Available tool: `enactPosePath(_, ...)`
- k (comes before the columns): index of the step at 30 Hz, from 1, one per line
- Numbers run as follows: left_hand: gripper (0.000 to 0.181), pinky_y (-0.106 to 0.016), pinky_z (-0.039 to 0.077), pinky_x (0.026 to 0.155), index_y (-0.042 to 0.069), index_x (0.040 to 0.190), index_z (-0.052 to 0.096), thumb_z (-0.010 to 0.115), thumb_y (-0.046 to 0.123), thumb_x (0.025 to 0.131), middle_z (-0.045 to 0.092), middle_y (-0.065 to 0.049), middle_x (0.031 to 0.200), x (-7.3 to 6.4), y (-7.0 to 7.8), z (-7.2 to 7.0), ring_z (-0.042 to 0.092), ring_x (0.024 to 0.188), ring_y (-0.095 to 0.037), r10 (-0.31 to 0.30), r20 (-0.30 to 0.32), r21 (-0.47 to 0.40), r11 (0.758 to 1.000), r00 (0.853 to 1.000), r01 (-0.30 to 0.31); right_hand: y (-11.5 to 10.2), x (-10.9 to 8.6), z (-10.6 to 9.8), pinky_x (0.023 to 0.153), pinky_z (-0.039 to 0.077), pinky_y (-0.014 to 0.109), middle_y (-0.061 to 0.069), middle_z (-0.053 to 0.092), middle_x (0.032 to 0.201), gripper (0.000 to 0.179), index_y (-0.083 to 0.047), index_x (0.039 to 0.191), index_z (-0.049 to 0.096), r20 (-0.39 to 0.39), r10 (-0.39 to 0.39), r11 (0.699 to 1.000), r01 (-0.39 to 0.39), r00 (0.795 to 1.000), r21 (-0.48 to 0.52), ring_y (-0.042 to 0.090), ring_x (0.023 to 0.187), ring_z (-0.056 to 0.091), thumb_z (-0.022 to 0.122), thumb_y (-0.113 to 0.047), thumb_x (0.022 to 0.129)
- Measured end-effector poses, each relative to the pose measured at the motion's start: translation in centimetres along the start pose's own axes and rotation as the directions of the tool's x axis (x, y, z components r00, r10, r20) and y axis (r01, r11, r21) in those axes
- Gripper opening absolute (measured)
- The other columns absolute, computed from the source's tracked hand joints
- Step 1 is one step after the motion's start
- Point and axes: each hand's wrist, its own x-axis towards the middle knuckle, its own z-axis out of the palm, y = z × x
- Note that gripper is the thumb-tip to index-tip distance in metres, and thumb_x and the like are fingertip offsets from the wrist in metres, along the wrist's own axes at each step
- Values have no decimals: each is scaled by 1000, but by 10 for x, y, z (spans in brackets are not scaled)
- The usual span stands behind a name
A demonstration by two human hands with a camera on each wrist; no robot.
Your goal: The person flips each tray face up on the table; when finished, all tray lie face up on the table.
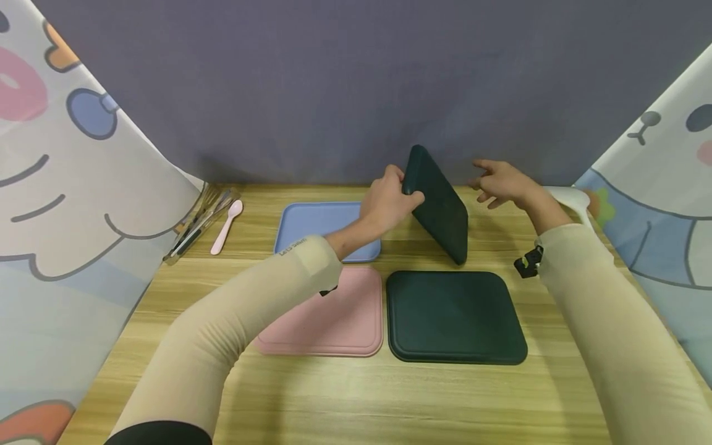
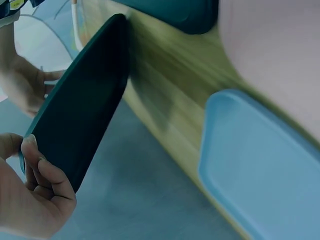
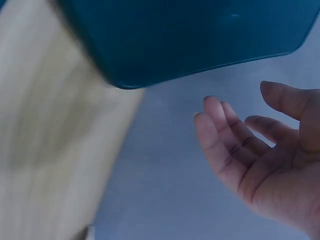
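My left hand (image 1: 391, 201) grips a dark green tray (image 1: 439, 207) by one edge, thumb on one face and fingers on the other. The tray is tilted steeply on its side above the back of the table. In the left wrist view the curled fingers (image 2: 52, 180) show at its lower corner. My right hand (image 1: 503, 182) is to the right of the raised tray, apart from it, fingers loosely spread and holding nothing. A second dark green tray (image 1: 456, 316) lies flat in front, beside a pink tray (image 1: 334, 315). Behind the pink one lies a blue tray (image 1: 319, 216), partly hidden by my left arm.
At the back left lie a pale pink spoon (image 1: 227, 227) and several metal utensils (image 1: 200, 222). A white utensil (image 1: 573, 199) is at the back right, partly behind my right arm. A grey cloth wall (image 1: 334, 93) rises behind the wooden table (image 1: 356, 402).
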Motion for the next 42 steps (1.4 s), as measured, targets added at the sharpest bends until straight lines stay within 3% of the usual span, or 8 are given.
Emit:
enactPosePath(10, 39, -26, 34, 45, 11, 126, 47, 59, 31, 95, 61, -3, 71, 5, 17, -16, 50, 51, -16, 91, -61, 170, 982, 994, -80, -55, -3, -13, 86, 57, 44, 27, 33, 157, 74, -21, 163, 1, -1, -3, 998, 3, 1000, -71, 12, 82, 63, 45, -37, 106)
enactPosePath(18, 46, -25, 29, 42, 11, 136, 46, 57, 34, 97, 55, 1, 62, 5, 28, -21, 40, 43, -12, 131, -36, 284, 952, 991, -116, -85, -6, -21, 70, 56, 32, 22, 37, 158, 75, -23, 163, 0, -41, 25, 996, -29, 999, -87, 9, 78, 61, 44, -42, 105)
enactPosePath(21, 45, -25, 30, 41, 10, 135, 46, 57, 34, 97, 55, 2, 61, 5, 32, -21, 41, 43, -11, 147, -26, 325, 936, 989, -131, -99, -7, -23, 73, 55, 32, 20, 37, 159, 76, -25, 163, -1, -50, 47, 996, -51, 998, -75, 8, 79, 62, 42, -46, 104)
enactPosePath(27, 42, -25, 32, 41, 10, 132, 45, 56, 34, 99, 59, 1, 63, 3, 40, -17, 46, 43, -13, 200, 0, 371, 910, 980, -185, -124, -4, -26, 93, 54, 47, 20, 37, 159, 76, -29, 162, -2, -20, 92, 990, -94, 996, -107, 25, 108, 64, 39, -54, 103)
enactPosePath(32, 39, -24, 33, 41, 9, 130, 46, 55, 33, 100, 58, 1, 63, 1, 44, -12, 47, 43, -12, 237, 7, 386, 896, 971, -222, -131, -3, -26, 95, 54, 49, 23, 37, 158, 78, -26, 162, 1, 2, 126, 983, -124, 992, -133, 39, 129, 56, 42, -53, 102)
enactPosePath(34, 39, -24, 34, 41, 9, 130, 46, 55, 32, 101, 58, 1, 63, 0, 45, -9, 49, 44, -12, 252, 11, 390, 890, 968, -236, -131, -2, -26, 92, 56, 46, 24, 38, 157, 78, -23, 162, 2, 1, 134, 981, -133, 991, -140, 38, 124, 60, 44, -50, 102)
enactPosePath(37, 37, -25, 38, 44, 10, 130, 46, 53, 33, 102, 59, 1, 67, -1, 48, -4, 53, 48, -13, 274, 24, 411, 874, 962, -259, -128, -2, -27, 83, 60, 41, 25, 45, 147, 77, -18, 162, 7, -18, 141, 984, -142, 990, -108, 27, 99, 72, 48, -41, 102)
enactPosePath(42, 44, -27, 46, 50, 12, 137, 45, 51, 40, 103, 63, 4, 75, -3, 50, 5, 60, 57, -13, 313, 67, 480, 822, 947, -306, -122, -4, -30, 75, 61, 36, 30, 48, 143, 70, -11, 161, 14, -58, 143, 990, -144, 988, -6, 11, 66, 72, 48, -23, 101)
